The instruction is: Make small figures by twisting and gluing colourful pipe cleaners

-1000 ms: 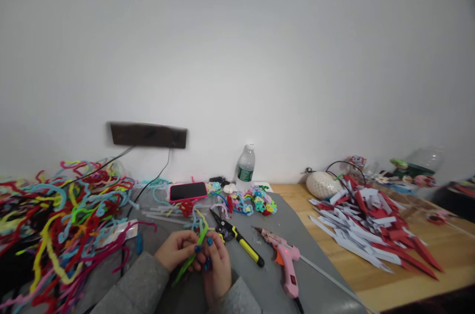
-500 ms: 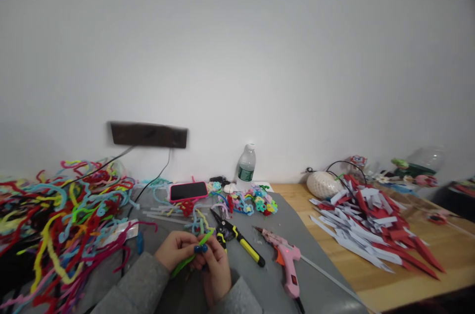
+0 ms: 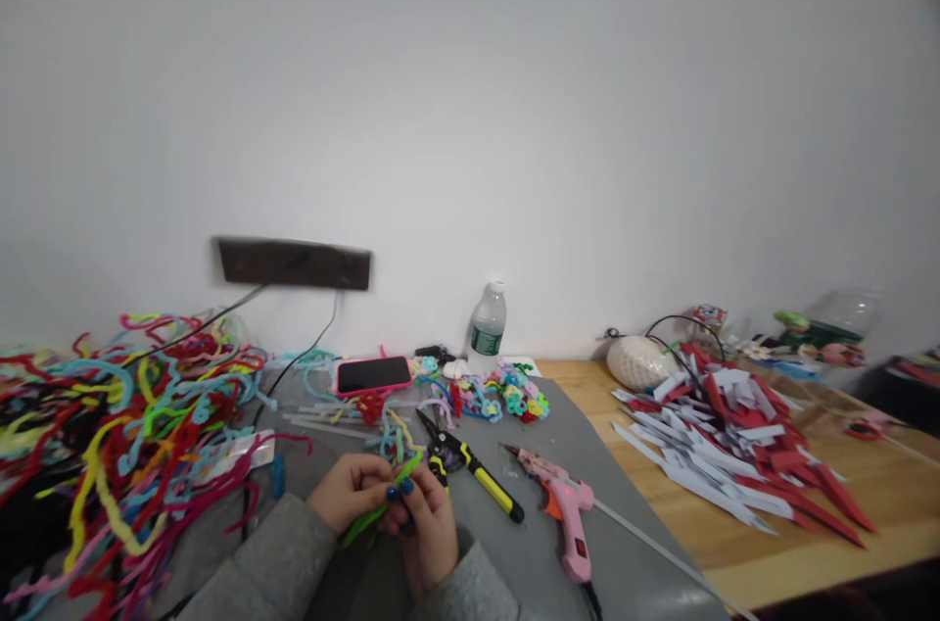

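Low in the head view, my left hand [image 3: 351, 494] and my right hand [image 3: 427, 531] meet over the grey mat [image 3: 514, 552]. Both pinch a green pipe cleaner [image 3: 378, 503] that runs slantwise between them, its upper end poking out near my right fingertips. Grey sleeves cover both forearms. Just beyond my right hand lie black pliers with a yellow handle [image 3: 470, 469]. A pink glue gun [image 3: 565, 518] rests to the right of the pliers.
A big tangle of coloured pipe cleaners [image 3: 124, 425] fills the left. A pink-cased phone [image 3: 373, 374], a water bottle [image 3: 487, 331] and small pipe-cleaner flowers [image 3: 506, 401] sit by the wall. Red and white paper strips [image 3: 734, 435] cover the wooden table on the right.
The green pipe cleaner has been drawn lower and flatter between my fingers; its top end no longer stands up above my hands. Both hands stay in place.
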